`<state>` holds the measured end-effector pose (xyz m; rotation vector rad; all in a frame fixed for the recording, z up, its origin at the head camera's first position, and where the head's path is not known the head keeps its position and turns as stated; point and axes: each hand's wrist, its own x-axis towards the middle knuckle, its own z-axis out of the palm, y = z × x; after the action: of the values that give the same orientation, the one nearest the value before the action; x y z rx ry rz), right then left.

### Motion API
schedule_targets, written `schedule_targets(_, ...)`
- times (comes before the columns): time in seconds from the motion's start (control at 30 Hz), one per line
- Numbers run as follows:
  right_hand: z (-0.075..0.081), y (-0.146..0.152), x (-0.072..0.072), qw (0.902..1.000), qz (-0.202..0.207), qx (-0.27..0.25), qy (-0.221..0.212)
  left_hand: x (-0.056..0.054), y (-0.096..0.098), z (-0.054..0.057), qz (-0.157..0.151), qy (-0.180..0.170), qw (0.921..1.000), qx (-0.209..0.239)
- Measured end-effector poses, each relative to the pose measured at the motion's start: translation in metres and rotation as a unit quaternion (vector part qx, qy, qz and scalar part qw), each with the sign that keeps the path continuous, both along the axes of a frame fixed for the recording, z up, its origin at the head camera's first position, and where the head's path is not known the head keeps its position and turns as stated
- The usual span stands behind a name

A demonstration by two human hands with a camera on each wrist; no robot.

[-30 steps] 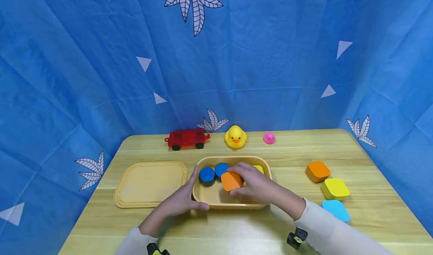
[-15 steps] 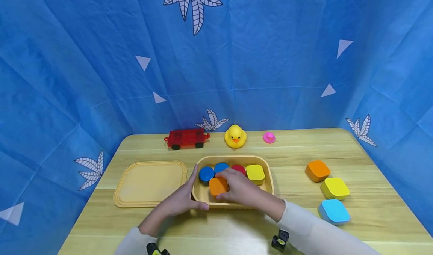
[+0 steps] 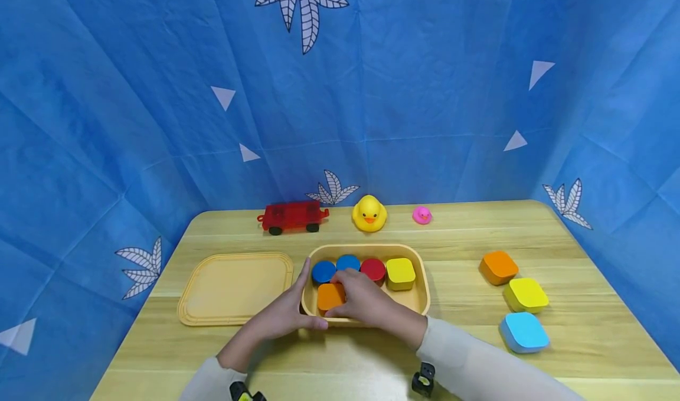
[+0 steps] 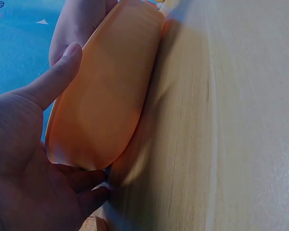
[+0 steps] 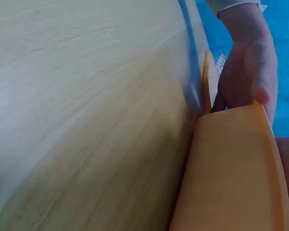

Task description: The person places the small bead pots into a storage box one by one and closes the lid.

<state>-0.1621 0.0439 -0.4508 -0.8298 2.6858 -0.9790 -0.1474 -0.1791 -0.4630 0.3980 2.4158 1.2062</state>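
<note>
My left hand (image 3: 285,311) spans the left end of a tan plastic box (image 3: 419,306). Its thumb (image 4: 62,72) lies against the front wall and other fingers curl about the end. Inside the box, my right hand (image 3: 366,297) pinches an orange rounded-square block (image 3: 330,296) at the front left corner. Behind that block sit two blue round blocks (image 3: 323,272), a red round block (image 3: 373,270) and a yellow rounded-square block (image 3: 400,272) in a row. In the right wrist view the box wall (image 5: 236,163) hides the right fingers and the block.
A tan lid (image 3: 236,289) lies left of the box. Orange (image 3: 499,267), yellow (image 3: 526,295) and light blue (image 3: 525,332) blocks stand at the right. Along the back are a red toy wagon (image 3: 293,217), a yellow duck (image 3: 369,214) and a small pink duck (image 3: 422,215).
My right hand has carried the orange block left and down into the box's front left corner, uncovering the red and yellow blocks. The left hand has stayed at the box's left end.
</note>
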Motion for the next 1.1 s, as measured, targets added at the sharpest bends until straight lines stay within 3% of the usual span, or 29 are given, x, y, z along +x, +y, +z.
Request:
schedule_targets(0.2, 0.001, -0.002, -0.001, 0.9999, 0.01, -0.001, -0.004, -0.001, 0.0, 0.001, -0.003, 0.003, 1.0, 0.002)
schedule_targets(0.5, 0.002, 0.01, -0.005, 0.9975, 0.014, -0.029, -0.062, -0.001, 0.001, -0.001, 0.0, 0.001, 1.0, 0.001)
schedule_targets(0.8, 0.0, 0.003, -0.005, 0.9988, 0.009, -0.029, -0.038, -0.002, 0.001, -0.001, 0.007, -0.003, 1.0, -0.004)
schedule_targets(1.1, 0.0, 0.007, -0.002, 0.9982, -0.01, -0.026, -0.054, 0.0, 0.0, -0.002, 0.006, 0.0, 1.0, -0.008)
